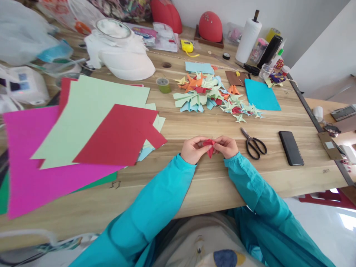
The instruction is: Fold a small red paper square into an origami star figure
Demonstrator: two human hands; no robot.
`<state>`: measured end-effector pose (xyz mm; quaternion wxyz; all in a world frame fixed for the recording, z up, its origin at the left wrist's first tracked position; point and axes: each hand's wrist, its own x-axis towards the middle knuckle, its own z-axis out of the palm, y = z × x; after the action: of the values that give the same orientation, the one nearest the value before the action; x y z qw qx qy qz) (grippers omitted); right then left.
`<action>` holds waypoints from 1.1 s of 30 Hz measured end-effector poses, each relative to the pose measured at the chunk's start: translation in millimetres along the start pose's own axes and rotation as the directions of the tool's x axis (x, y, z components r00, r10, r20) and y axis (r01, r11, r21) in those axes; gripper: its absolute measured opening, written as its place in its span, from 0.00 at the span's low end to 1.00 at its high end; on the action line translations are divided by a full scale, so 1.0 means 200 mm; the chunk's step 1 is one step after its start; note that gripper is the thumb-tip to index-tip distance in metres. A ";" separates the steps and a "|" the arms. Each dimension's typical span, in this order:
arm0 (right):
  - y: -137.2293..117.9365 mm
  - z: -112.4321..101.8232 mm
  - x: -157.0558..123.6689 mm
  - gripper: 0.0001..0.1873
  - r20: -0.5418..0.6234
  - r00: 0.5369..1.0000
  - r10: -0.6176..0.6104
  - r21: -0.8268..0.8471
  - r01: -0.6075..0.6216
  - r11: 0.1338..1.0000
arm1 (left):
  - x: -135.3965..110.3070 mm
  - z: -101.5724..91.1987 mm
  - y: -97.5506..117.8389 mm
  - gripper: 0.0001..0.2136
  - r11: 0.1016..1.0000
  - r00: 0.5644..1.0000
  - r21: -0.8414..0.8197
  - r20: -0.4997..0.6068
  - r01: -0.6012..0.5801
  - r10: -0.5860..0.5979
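A small piece of folded red paper [210, 151] is held between my two hands, just above the wooden table. My left hand [194, 149] pinches it from the left with thumb and fingers. From the right, my right hand [227, 147] grips its other side the same way. Part of the paper is covered by my fingertips, and its lower end points down toward me. Beyond my hands lies a pile of folded paper figures [194, 97] in green, orange, red and blue. To the right of my right hand rest black-handled scissors [253, 144].
Large red [116, 137], green and magenta paper sheets [30, 185] overlap on the left. A phone [291, 148] lies at the right, with blue paper [263, 95] farther back. A tape roll [163, 85], white cap [122, 55] and tape measure [187, 46] stand toward the wall.
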<state>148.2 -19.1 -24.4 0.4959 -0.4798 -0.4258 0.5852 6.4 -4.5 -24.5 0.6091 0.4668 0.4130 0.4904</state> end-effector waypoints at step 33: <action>0.03 0.02 -0.02 0.13 0.002 0.986 -0.168 -0.224 0.164 0.961 | -0.01 -0.01 0.03 0.06 0.893 0.942 0.300 0.123 -0.336 0.313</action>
<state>144.4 -24.0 -28.9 0.4895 -0.5001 -0.5235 0.4860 2.2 -6.2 -19.0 0.4504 0.6379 0.3806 0.4953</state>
